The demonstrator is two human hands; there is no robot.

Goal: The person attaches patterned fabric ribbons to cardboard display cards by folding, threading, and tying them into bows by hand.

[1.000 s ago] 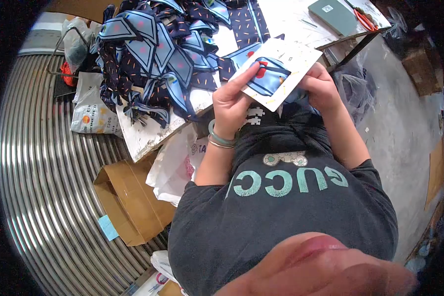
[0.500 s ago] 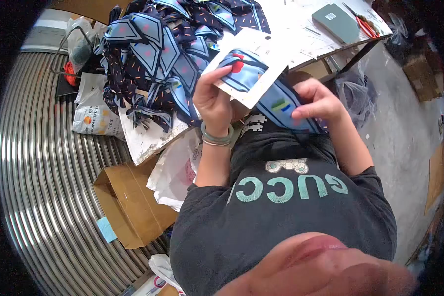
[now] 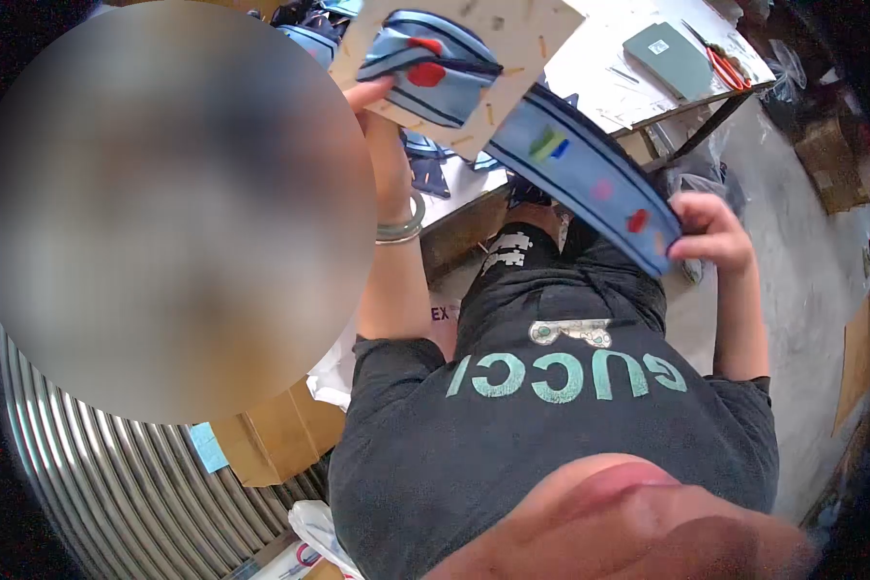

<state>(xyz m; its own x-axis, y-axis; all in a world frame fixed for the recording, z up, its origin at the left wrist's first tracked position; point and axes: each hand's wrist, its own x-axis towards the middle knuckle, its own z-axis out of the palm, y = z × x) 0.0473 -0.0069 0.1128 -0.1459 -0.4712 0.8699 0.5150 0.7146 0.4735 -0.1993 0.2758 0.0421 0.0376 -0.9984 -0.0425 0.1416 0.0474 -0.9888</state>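
Observation:
A pale card (image 3: 536, 31) flecked with orange is held up by my left hand (image 3: 385, 145), its thumb on the card's left edge; the other fingers are mostly hidden behind it. A light-blue printed fabric strip (image 3: 604, 179) with dark edge lines and red, green and pink motifs lies across the card's face and runs out below it. The fingers of my right hand (image 3: 713, 232) are closed on the strip's far end, out to the right. The strip stretches nearly straight between both hands, above my lap.
On the white table (image 3: 590, 68) lie a grey-green flat box (image 3: 665, 58) and red-handled scissors (image 3: 728, 70). More blue and navy fabric (image 3: 311, 41) shows behind the card. A cardboard box (image 3: 285, 440) stands by the ribbed metal shutter (image 3: 87, 454). A large blurred circle hides the left side.
The card has moved up and left with my left hand. My right hand has gone right and slightly down, drawing the fabric strip out longer.

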